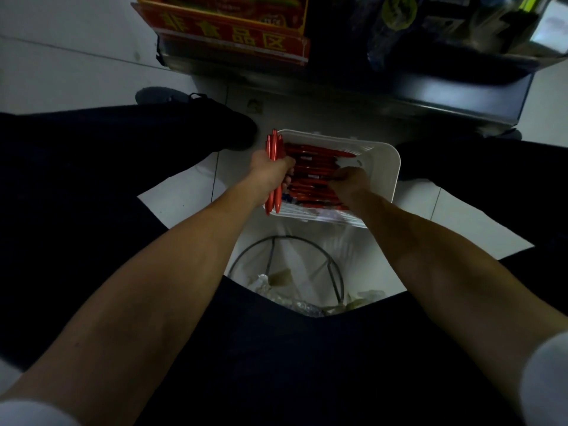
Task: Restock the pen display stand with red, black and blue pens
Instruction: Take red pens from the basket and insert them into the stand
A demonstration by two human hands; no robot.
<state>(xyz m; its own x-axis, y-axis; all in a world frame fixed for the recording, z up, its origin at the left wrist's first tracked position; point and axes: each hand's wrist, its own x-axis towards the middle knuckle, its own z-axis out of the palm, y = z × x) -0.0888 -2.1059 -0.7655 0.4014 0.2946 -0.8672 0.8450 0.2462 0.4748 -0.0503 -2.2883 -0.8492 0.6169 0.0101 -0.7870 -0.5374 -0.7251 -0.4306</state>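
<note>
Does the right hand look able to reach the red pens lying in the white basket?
Probably yes: the right hand is inside the open-topped white basket, touching the loose red pens; nothing covers them.

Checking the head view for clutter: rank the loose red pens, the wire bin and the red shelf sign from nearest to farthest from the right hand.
1. Loose red pens, in the white basket, at the right hand.
2. Wire bin, on the floor towards the person.
3. Red shelf sign, far ahead, left.
</note>
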